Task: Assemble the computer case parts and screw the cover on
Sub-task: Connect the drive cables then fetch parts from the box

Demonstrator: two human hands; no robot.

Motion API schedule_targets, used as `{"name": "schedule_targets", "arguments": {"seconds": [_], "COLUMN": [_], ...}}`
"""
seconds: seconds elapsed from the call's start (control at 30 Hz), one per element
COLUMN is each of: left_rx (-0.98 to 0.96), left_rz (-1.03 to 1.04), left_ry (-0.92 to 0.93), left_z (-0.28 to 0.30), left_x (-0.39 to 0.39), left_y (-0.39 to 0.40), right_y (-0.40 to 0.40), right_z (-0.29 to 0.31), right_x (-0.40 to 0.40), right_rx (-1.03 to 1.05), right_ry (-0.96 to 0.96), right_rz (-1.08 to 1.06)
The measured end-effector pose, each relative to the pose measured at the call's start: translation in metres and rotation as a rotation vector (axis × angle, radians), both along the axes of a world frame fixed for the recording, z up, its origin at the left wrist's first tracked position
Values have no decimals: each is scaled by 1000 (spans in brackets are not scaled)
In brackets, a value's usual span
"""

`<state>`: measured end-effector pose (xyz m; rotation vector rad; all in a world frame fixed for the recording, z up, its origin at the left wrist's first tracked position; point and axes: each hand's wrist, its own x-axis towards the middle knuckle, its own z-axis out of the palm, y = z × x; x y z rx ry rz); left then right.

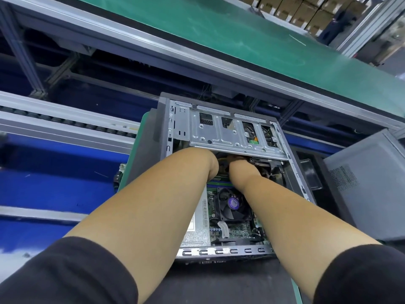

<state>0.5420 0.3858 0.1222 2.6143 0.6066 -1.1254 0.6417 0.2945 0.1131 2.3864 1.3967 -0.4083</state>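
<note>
The computer case lies open on its side in the middle of what I see, its uncovered face turned up towards me, resting on a dark mat that reaches down to six o'clock. Both my forearms run up from the bottom corners and meet near the centre of the case. My left hand goes in from seven o'clock and my right hand from five o'clock, and both disappear under the silver drive bracket that spans the case's twelve o'clock end. Only the wrists and the heels of the hands show, so I cannot tell whether my fingers are curled, spread or gripping anything in there; a few cables show in the gap between the two wrists. Just towards six o'clock from my hands, between my forearms, sits the black cooler fan with a purple label at its hub, on the green motherboard. At the case's six o'clock edge runs a metal flange with a row of slots. At three o'clock, apart from the case, stands a grey side cover with a perforated vent patch. A green conveyor belt crosses from eleven to two o'clock, and cardboard boxes are stacked beyond it at one o'clock.
</note>
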Motion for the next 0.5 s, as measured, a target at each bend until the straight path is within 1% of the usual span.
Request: {"name": "schedule_targets", "arguments": {"seconds": [0.27,0.5], "left_rx": [-21,-52], "left_rz": [95,119], "left_ry": [-72,-84], "left_z": [10,20], "left_x": [-6,-10], "left_y": [-1,-5], "right_y": [1,5], "right_z": [-1,2], "right_x": [-5,-8], "right_rx": [14,13], "right_ry": [-34,-19], "right_rz": [1,-41]}}
